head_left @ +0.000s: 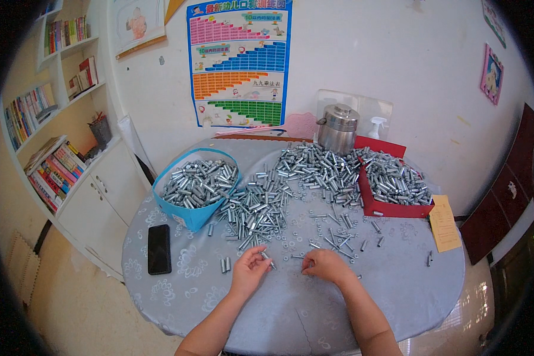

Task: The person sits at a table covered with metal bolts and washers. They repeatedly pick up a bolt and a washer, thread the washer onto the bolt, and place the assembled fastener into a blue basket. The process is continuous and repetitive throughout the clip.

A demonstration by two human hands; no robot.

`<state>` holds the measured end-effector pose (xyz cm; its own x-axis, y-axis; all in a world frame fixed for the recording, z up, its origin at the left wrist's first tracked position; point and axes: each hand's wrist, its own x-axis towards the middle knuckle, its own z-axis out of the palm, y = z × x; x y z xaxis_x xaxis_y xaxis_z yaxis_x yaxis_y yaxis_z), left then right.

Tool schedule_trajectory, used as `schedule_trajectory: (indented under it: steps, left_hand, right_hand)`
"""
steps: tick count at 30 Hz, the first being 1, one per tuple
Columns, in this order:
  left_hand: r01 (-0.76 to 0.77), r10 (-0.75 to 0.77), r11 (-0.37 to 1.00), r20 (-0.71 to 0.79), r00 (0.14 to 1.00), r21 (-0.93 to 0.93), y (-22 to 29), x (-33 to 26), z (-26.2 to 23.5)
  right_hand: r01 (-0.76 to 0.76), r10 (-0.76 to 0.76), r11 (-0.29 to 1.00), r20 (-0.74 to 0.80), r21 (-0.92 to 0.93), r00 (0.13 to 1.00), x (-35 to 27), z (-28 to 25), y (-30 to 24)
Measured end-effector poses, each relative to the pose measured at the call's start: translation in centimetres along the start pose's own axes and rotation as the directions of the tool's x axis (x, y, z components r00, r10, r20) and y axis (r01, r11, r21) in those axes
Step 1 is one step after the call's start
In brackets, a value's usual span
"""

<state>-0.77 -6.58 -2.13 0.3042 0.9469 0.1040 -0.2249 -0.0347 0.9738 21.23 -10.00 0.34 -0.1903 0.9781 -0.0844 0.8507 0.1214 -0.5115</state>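
Note:
Near the front of the table my left hand (250, 274) is closed, thumb and fingers around a small metal bolt (269, 261) that points away to the right. My right hand (327, 265) is beside it, fingertips pinched together close to the tabletop; whatever they grip is hidden. A loose bolt (296, 257) lies by the right fingertips. Just beyond both hands are scattered washers (287, 242) and thin bolts (338, 242). To the left of my left hand, two metal sleeves (225, 265) stand side by side.
A blue container (191, 218) and a red box (397, 209) are full of metal sleeves. Between them spreads a large heap (320, 172) of metal parts. A black phone (159, 249) lies left, a yellow paper (444, 225) right. A steel pot (338, 132) stands behind.

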Motion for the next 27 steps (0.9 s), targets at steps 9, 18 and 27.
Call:
schedule_trajectory:
  steps: [9,18,27]
  left_hand:
    - [0.16,-0.175,0.958,-0.046,0.983,-0.24,-0.3,0.2,-0.5]
    - [0.323,-0.344,0.857,0.02,0.939,-0.402,-0.4,0.1,-0.7]
    - [0.388,-0.402,0.824,0.056,0.914,-0.413,-0.2,-0.2,-0.2]
  right_hand:
    - [0.027,0.052,0.577,-0.07,0.817,0.996,1.1,2.3,-1.9]
    - [0.104,0.097,0.654,-0.22,0.749,0.971,1.2,3.0,-2.6]
    - [0.258,0.033,0.795,-0.464,0.549,0.885,1.2,3.2,-3.4]
